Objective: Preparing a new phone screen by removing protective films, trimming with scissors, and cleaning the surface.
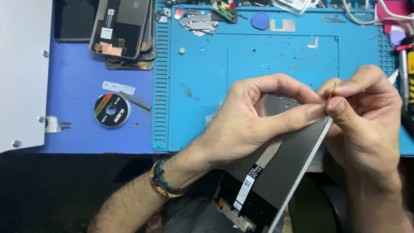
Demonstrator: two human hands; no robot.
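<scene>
White panel [21, 73]: a flat white sheet at the far left, at 9 o'clock, with small round screws along its edge.
Surface [82, 129]: blue, with a dark gap below it near the person.
Stack of phone screens [125, 32]: dark flat screens piled up at 11 o'clock, backs up, with an orange tab at the bottom corner.
Wire spool [111, 110]: a small round black reel lying flat, left of the middle. A thin grey strip [134, 100] lies just beside it, at its 2 o'clock.
Blue mat [258, 56]: a work mat with ridges on its left side. It fills the middle and right.
Small bits [202, 21]: grey metal pieces and little tools at 12 o'clock on the mat, next to a round blue cap [260, 20].
Left hand [254, 121]: grasping the top part of the phone screen, thumb stretched along its upper edge. A bright woven band [163, 180] is on the wrist.
Phone screen [276, 172]: in the middle, going down to 6 o'clock. It is tilted, dark back facing up, with a white edge on the right and a white sticker low down.
Right hand [366, 121]: at 3 o'clock, fingers pinched shut on a thin wire [331, 92] at the screen's top right corner.
Screwdriver [403, 77]: a grey and red tool at the far right, lying on the mat.
</scene>
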